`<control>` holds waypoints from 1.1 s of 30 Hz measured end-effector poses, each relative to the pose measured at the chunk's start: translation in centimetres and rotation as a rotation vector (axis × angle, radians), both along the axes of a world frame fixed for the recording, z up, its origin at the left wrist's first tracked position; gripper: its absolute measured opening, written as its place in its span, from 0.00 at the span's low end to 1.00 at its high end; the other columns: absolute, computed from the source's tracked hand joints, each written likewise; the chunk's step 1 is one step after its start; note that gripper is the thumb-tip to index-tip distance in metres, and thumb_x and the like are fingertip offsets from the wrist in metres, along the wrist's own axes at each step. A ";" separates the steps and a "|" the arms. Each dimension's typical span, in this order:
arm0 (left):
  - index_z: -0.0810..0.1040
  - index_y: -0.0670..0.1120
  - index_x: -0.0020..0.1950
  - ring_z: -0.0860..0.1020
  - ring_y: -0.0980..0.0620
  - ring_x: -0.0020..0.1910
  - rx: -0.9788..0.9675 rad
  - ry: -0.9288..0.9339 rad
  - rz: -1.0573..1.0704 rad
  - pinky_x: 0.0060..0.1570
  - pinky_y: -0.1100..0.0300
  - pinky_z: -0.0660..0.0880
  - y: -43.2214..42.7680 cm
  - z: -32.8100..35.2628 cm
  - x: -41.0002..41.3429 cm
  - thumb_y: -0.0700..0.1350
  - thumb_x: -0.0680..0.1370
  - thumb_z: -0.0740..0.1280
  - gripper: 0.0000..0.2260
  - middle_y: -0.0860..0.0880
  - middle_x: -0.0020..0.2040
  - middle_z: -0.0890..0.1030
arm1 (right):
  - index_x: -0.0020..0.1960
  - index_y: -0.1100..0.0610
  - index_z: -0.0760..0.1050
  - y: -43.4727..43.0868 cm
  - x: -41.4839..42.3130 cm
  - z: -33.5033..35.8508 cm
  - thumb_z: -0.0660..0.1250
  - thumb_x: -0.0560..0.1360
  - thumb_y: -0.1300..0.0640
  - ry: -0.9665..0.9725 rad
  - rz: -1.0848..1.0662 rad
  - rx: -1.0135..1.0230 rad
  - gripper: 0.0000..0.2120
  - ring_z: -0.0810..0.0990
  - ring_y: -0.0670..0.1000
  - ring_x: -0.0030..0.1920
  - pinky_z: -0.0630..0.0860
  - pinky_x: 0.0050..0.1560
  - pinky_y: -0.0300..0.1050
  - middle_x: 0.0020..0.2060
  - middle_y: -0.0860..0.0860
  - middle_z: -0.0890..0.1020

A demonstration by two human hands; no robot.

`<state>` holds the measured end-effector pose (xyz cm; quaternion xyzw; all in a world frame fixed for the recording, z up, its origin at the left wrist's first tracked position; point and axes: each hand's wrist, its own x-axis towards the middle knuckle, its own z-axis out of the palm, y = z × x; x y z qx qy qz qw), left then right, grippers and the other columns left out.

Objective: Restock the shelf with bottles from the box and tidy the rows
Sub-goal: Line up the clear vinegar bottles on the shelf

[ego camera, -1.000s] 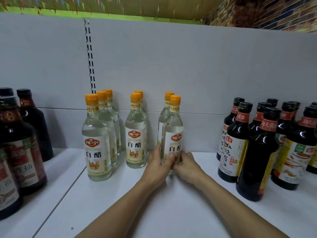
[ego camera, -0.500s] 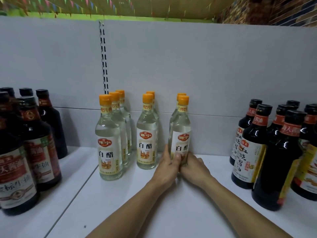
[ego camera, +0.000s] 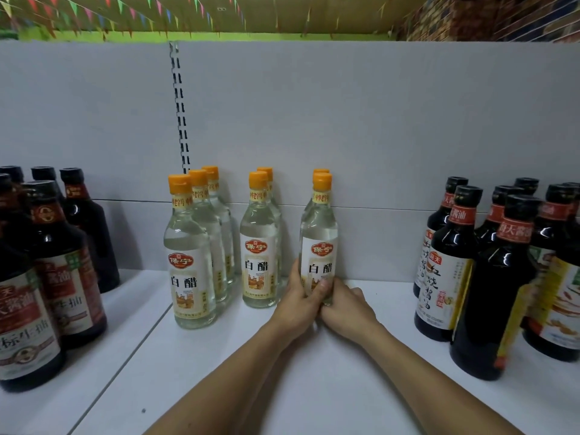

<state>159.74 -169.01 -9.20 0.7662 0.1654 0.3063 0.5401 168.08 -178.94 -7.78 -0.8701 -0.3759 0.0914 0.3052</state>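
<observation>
While it stands upright on the white shelf, the front white-vinegar bottle of the right-hand row is held low down by both hands. Looks like the left hand wraps its grip round the bottle's left side, thumb across the bottom of the label. The right hand has its grip closed on the lower right side, fingers curled against the glass, can't see them all though. One more orange-capped bottle sits right behind it, near the grey back panel. Just left: a row of two, then a row of three. Dark soy sauce bottles bunch up well off to the left, with a second soy sauce group well off to the right.
</observation>
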 end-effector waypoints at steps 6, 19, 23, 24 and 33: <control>0.54 0.53 0.80 0.76 0.66 0.62 -0.033 0.002 0.026 0.57 0.74 0.70 -0.1 -0.2 0.2 0.48 0.83 0.65 0.29 0.57 0.65 0.77 | 0.73 0.44 0.62 -0.2 0.2 0.1 0.56 0.73 0.43 0.054 0.049 0.029 0.28 0.67 0.59 0.69 0.69 0.61 0.52 0.67 0.47 0.76; 0.57 0.51 0.79 0.75 0.67 0.60 0.020 -0.017 0.057 0.48 0.82 0.66 -0.1 -0.2 -0.5 0.45 0.84 0.64 0.25 0.57 0.63 0.75 | 0.76 0.43 0.58 0.4 0.1 -0.7 0.49 0.66 0.32 0.090 0.034 0.029 0.40 0.67 0.62 0.70 0.65 0.72 0.55 0.68 0.49 0.76; 0.57 0.49 0.79 0.75 0.63 0.59 -0.020 -0.031 0.010 0.47 0.83 0.67 0.1 -0.1 -0.4 0.42 0.84 0.63 0.26 0.54 0.65 0.74 | 0.78 0.43 0.59 -0.7 -1.2 0.5 0.57 0.80 0.45 0.149 0.038 0.063 0.26 0.63 0.61 0.73 0.62 0.75 0.53 0.71 0.53 0.72; 0.57 0.48 0.79 0.74 0.61 0.60 -0.034 -0.033 -0.002 0.48 0.82 0.68 0.2 -0.1 -0.3 0.42 0.84 0.64 0.26 0.53 0.67 0.74 | 0.78 0.41 0.59 -0.8 -1.3 0.7 0.58 0.81 0.46 0.166 0.037 0.069 0.25 0.62 0.60 0.74 0.61 0.75 0.53 0.71 0.53 0.71; 0.55 0.52 0.80 0.71 0.58 0.67 -0.066 -0.015 -0.079 0.49 0.83 0.67 1.1 -0.2 -0.4 0.44 0.84 0.63 0.27 0.55 0.69 0.72 | 0.75 0.32 0.60 -0.2 -1.0 -0.3 0.57 0.77 0.35 0.192 -0.012 0.085 0.26 0.68 0.57 0.73 0.66 0.75 0.55 0.71 0.51 0.74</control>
